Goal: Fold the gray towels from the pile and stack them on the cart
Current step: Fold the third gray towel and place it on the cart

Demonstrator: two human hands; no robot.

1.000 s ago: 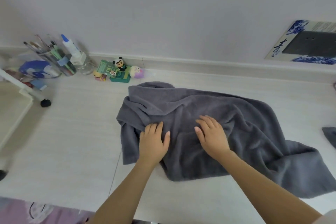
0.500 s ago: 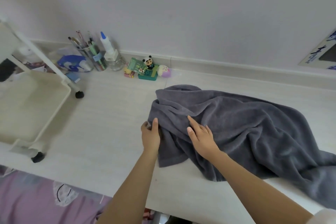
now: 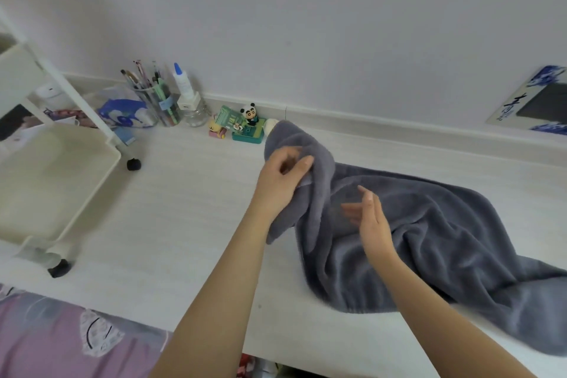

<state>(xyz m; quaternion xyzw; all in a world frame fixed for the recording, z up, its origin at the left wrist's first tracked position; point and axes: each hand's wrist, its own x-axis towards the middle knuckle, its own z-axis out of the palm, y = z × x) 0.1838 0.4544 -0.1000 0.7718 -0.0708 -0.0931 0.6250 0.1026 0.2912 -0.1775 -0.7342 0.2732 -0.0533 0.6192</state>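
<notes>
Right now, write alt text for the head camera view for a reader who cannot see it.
A person's left hand grips a lifted edge of a gray towel sprawled unfolded on a white table, while the right hand hovers open over the cloth. A cream cart stands at left, with no towels visible on it.

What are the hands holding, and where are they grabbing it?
The left hand grips the gray towel by its raised left edge. The right hand is open over the towel and holds nothing.
</notes>
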